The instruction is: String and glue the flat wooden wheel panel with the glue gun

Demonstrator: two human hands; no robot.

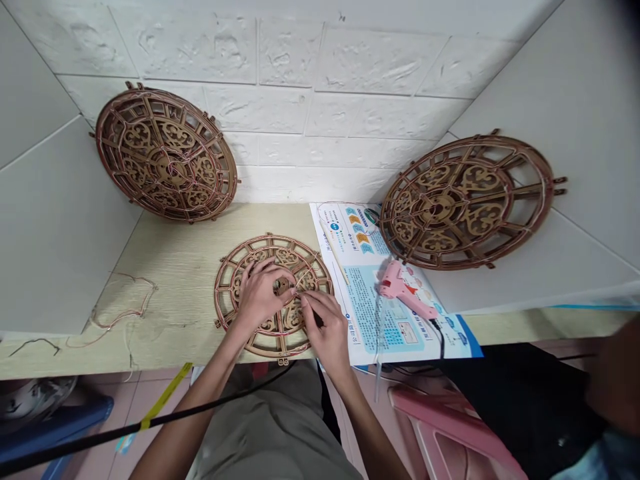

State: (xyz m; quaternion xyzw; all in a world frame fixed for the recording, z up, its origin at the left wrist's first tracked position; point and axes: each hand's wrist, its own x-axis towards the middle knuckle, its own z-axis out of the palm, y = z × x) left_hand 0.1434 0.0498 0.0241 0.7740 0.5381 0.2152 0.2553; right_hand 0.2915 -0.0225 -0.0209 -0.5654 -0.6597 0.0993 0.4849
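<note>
A round brown openwork panel (283, 351) with scrollwork and thin reddish wires along its rings lies flat on the table. My left hand (263, 293) rests over its left and middle part, thumb and forefinger curled together at the centre hole. From the right, my right hand (327, 327) meets it there, its thumb and fingers pinched at the near end of a thin pale strand (306, 272). That strand slants up toward the panel's right rim. Whatever sits between my left fingertips is too small to make out.
Two similar panels lean upright, a left one (165, 170) and a right one (467, 200). A pink glue gun (407, 291) lies on a printed sheet (360, 313) beside a thin stick (336, 257). Loose wires (143, 310) lie left. Another person's dark-clothed leg (500, 380) is at right.
</note>
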